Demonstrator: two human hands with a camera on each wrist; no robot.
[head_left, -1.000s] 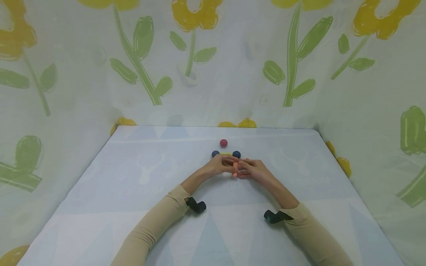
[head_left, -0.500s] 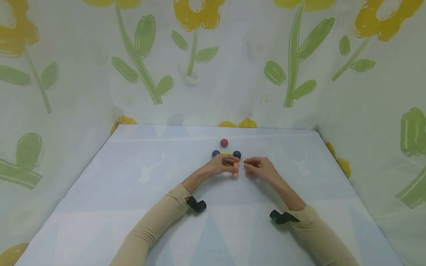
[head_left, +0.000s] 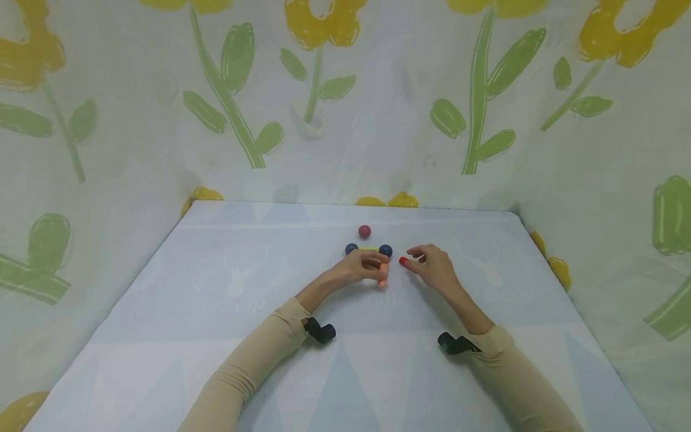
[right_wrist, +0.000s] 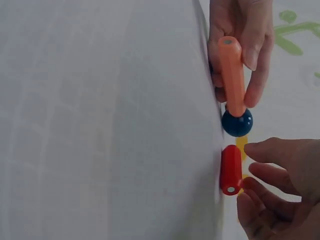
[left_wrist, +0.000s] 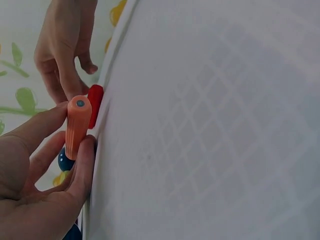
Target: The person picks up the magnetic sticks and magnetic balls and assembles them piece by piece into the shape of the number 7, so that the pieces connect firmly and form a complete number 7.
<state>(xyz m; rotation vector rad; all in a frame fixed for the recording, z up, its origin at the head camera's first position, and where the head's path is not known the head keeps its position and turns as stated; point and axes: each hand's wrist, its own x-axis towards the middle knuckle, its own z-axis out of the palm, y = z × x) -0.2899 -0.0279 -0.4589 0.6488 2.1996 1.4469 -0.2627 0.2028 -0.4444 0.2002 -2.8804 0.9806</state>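
Note:
My left hand pinches an orange magnetic stick between thumb and fingers; a grey metal dot shows in its end in the left wrist view. To the right, a short red magnetic stick lies on the table. My right hand is beside it, thumb and fingers spread apart, fingertips right at the stick's side. Just beyond the left hand, a yellow stick lies between two dark blue balls, a left ball and a right ball.
A red ball sits farther back on the table, behind the yellow stick. The pale patterned tablecloth reaches back to a flower-print curtain. Dark wrist cameras, a left camera and a right camera, stick out from the sleeves.
My right hand has left the orange stick, moving right to the red stick, which now shows beside its opened fingers. The left hand keeps holding the orange stick in nearly the same place.

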